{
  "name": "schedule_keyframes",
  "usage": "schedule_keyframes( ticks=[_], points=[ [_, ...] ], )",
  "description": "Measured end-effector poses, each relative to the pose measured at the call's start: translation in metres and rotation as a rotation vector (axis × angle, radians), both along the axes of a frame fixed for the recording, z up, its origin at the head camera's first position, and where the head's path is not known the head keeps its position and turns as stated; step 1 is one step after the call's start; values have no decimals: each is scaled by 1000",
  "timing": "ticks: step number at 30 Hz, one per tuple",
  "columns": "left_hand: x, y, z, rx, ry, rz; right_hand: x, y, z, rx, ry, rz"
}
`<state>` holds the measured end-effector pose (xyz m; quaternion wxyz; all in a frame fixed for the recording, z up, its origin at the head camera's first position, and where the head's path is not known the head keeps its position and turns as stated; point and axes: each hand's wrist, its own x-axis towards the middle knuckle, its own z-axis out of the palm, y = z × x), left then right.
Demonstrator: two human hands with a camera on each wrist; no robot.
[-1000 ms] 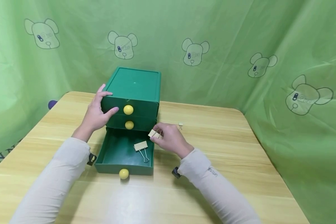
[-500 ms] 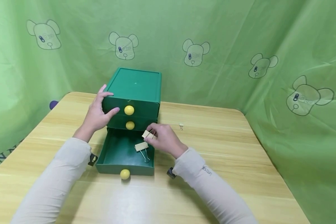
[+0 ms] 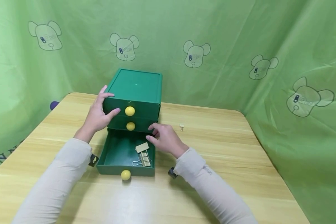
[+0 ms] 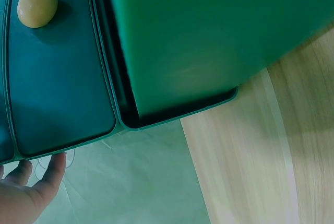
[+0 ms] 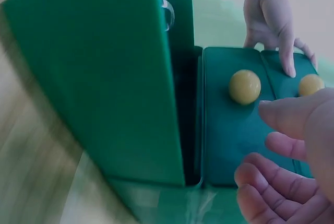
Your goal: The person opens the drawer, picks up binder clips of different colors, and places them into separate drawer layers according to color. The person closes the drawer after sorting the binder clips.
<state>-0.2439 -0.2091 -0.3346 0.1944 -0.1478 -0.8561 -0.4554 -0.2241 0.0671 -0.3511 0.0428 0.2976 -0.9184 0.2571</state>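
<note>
A dark green drawer box [image 3: 140,85] with yellow round knobs stands on the table, its bottom drawer [image 3: 112,169] pulled out. My left hand [image 3: 96,113] rests on the box's upper left corner, thumb on the front of the top drawer and fingertips over the top edge. Two pale yellow binder clips lie in the drawer: one binder clip [image 3: 142,147] farther back, the other binder clip [image 3: 145,159] overlapping its wire handles near the front right. Over the drawer's right side hovers my right hand [image 3: 168,140], holding nothing, thumb and fingers apart.
A small pale binder clip [image 3: 181,127] lies on the wooden table [image 3: 212,149] to the right of the box. Green curtains [image 3: 168,31] with printed bear heads hang behind and along the sides of the table.
My right hand moved left over the drawer and let go of its binder clip, which now lies in the drawer by the first one. My left hand keeps its place on the box.
</note>
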Motion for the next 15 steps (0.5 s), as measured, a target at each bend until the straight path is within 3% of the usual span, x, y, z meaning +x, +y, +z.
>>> schedule_keyframes(
  ticks=[5, 9, 15],
  points=[
    [0, 0, -1, 1, 1, 1, -9, 12, -7, -6, 5, -55],
    [-1, 0, -1, 1, 2, 0, -24, 28, -18, -11, 6, -111],
    [-1, -1, 0, 4, 10, -4, -52, 55, -42, 4, -83, -226]
  ],
)
